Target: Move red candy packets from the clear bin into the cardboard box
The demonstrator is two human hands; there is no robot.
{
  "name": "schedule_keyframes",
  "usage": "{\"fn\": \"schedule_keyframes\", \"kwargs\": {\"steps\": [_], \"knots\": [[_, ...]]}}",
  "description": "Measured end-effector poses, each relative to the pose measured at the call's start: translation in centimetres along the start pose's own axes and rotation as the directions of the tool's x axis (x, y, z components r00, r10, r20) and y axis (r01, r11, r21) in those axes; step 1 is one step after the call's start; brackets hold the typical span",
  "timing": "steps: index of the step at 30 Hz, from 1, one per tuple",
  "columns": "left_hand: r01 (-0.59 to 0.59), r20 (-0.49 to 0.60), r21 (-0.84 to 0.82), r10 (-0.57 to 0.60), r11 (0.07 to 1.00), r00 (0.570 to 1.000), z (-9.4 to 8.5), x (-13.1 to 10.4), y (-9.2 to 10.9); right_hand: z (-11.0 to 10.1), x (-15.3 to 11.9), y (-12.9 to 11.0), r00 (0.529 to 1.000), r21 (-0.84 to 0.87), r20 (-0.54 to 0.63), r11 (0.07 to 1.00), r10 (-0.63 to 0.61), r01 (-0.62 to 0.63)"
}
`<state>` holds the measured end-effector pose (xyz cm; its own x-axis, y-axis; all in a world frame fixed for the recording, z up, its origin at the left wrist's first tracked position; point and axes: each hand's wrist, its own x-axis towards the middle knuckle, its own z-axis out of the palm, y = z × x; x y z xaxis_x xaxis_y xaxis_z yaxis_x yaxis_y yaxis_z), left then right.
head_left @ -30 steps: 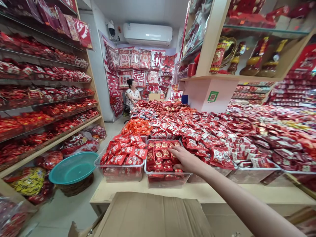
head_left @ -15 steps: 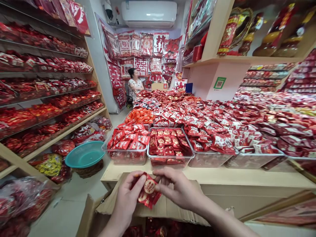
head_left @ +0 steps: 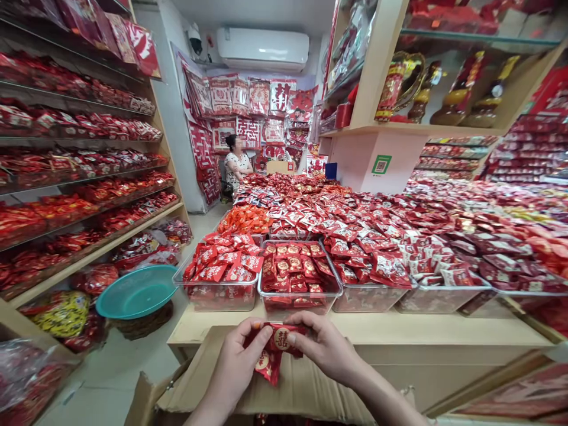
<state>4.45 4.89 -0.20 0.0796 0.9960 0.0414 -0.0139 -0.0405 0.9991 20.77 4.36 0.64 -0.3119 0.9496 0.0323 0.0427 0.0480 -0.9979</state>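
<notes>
Low in the centre, my left hand (head_left: 237, 361) and my right hand (head_left: 326, 346) face each other above an open cardboard box (head_left: 199, 378). Between them is a red packet (head_left: 281, 338) with a round gold emblem, pinched at its left end by my left thumb and fingers and at its right by my right ones. A second red packet (head_left: 267, 364) hangs below, beside my left fingers. Just beyond the hands stands a clear bin (head_left: 299, 296) of similar red packets, in neat rows with a gap toward its front.
More filled bins, one at the left (head_left: 222, 293), line the counter edge (head_left: 399, 325). A teal basin (head_left: 137, 293) stands left by stocked shelves (head_left: 89, 195). A cabinet (head_left: 439, 127) overhangs at right. A person (head_left: 237, 163) is at the back.
The upper packet is now held level between both hands, its emblem facing me. My right fingers have closed on its right end. The view has shifted, showing both hands slightly lower.
</notes>
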Motion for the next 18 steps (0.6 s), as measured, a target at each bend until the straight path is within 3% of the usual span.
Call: {"fn": "schedule_keyframes", "kwargs": {"steps": [3,6,8,13,15,18], "knots": [[-0.054,-0.009,0.111,0.055,0.992,0.998,-0.9,-0.2,0.0,-0.7,0.8,-0.3,1.000,0.054,0.029,0.999,0.005,-0.007],[-0.063,-0.088,0.215,0.084,0.975,0.993,-2.3,-0.2,-0.5,-2.9,3.1,-1.9,0.967,-0.100,-0.205,0.986,-0.154,0.136],[-0.013,-0.160,0.174,0.041,0.985,0.986,-3.2,-0.2,-1.1,-4.5,5.1,-3.3,0.930,-0.310,-0.265,0.936,-0.253,0.166],[0.083,-0.209,-0.056,-0.093,0.995,0.973,-4.2,-0.4,-2.6,-5.3,8.5,-5.3,0.949,-0.725,-0.056,0.666,-0.310,0.175],[0.097,-0.193,-0.112,-0.118,0.989,0.974,-4.2,-0.5,-2.7,-4.7,9.1,-5.4,0.958,-0.790,0.045,0.577,-0.282,0.206],[0.135,-0.161,-0.185,-0.166,0.973,0.973,-4.3,-0.6,-2.5,-3.7,9.6,-5.4,0.967,-0.824,0.128,0.519,-0.220,0.227]]}}
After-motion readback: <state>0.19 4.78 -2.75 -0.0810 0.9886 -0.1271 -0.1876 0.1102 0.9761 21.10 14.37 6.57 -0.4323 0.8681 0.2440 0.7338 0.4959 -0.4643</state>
